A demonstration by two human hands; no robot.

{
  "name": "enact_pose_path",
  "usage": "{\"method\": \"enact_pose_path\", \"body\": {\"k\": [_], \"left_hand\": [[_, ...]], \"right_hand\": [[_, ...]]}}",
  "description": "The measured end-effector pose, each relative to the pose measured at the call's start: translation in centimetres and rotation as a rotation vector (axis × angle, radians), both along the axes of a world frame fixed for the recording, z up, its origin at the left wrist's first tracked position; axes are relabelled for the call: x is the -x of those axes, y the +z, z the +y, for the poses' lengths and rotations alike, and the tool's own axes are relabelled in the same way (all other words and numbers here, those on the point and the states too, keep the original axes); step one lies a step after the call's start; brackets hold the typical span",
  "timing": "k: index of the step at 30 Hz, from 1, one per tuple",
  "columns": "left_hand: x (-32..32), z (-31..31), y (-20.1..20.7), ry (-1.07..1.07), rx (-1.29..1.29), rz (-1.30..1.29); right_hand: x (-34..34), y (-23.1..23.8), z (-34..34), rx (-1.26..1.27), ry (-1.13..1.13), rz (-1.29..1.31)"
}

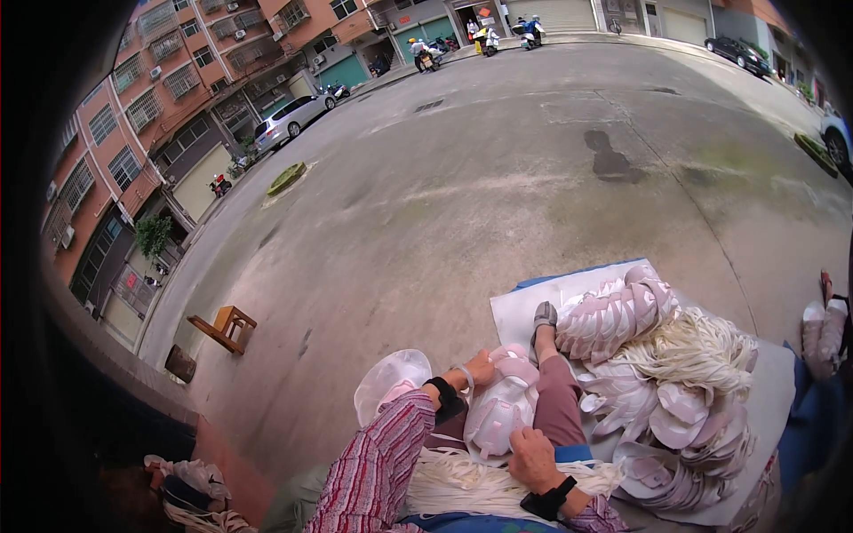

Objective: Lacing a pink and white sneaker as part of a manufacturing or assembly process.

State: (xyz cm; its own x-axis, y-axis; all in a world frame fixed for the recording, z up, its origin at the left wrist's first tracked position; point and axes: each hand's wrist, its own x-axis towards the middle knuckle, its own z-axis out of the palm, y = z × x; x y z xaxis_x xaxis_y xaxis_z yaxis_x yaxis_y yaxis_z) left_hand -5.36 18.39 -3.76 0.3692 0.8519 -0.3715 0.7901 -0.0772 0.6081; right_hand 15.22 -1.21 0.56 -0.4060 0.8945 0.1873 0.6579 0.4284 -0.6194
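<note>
A white and pink shoe upper (503, 404) lies over my lap, its pink end pointing away from me. My left hand (478, 368) is at its far left edge, fingers closed on it, with a pale strip hanging below the wrist. At its near right edge my right hand (533, 462) is closed, fingertips pressed to the upper. Whether a lace is pinched in either hand is too small to make out. A bundle of cream shoelaces (471, 484) lies across my lap below the upper. Beside my left forearm is a whitish, bowl-shaped piece (387, 384) with pink inside.
On a pale sheet (515, 311) at right lie stacked shoe uppers (617, 315) and a heap of cream laces (702, 351). A wooden stool (233, 329) is on the concrete at left. Further off are a silver car (295, 118) and scooters (487, 40). Another person's foot (826, 286) shows far right.
</note>
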Motion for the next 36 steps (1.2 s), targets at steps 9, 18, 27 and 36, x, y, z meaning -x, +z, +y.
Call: {"method": "enact_pose_path", "body": {"k": [9, 18, 27, 36], "left_hand": [[1.5, 1.2, -2.7, 0.374, 0.363, -0.08], [2.6, 3.5, -6.5, 0.396, 0.761, -0.128], [2.0, 3.0, -7.9, 0.477, 0.903, -0.287], [4.3, 3.7, -11.1, 0.411, 0.842, -0.174]], "right_hand": [[1.0, 0.7, 1.1, -0.012, -0.02, -0.05], [0.9, 0.7, 1.5, 0.02, -0.024, -0.018], [0.2, 0.4, 1.7, 0.03, -0.023, -0.011], [0.6, 0.6, 1.8, 0.025, 0.012, -0.023]]}}
